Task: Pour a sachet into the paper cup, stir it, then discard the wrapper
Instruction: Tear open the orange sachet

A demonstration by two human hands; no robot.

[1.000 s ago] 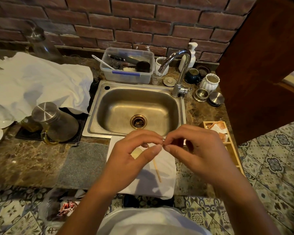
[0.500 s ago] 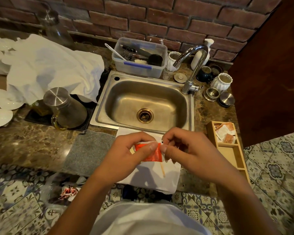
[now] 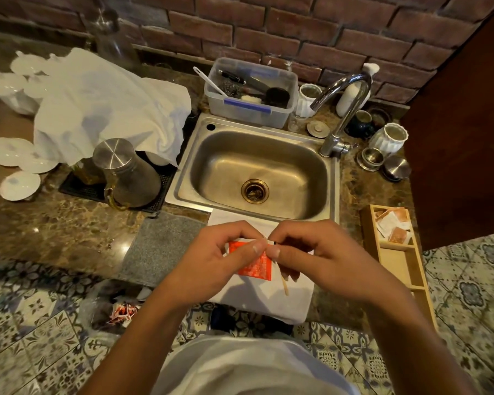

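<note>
An orange-red sachet [image 3: 254,266] hangs upright in front of me, over the white cloth [image 3: 268,303] at the counter's front edge. My left hand [image 3: 211,260] pinches its top left with thumb and forefinger. My right hand [image 3: 320,258] pinches its top right corner, fingertips nearly touching the left ones. A thin wooden stir stick [image 3: 284,285] shows below my right fingers on the cloth. The paper cup is hidden behind my hands.
A steel sink [image 3: 257,172] with a tap [image 3: 342,109] lies just beyond. A wooden tray [image 3: 397,246] of sachets stands at the right. A metal jug [image 3: 129,172], a grey mat [image 3: 160,246] and a clear bag [image 3: 111,306] of wrappers are at the left.
The sachet has turned from edge-on to hanging face-on below my fingertips. The camera has tipped down and moved closer, so the counter sits higher in view.
</note>
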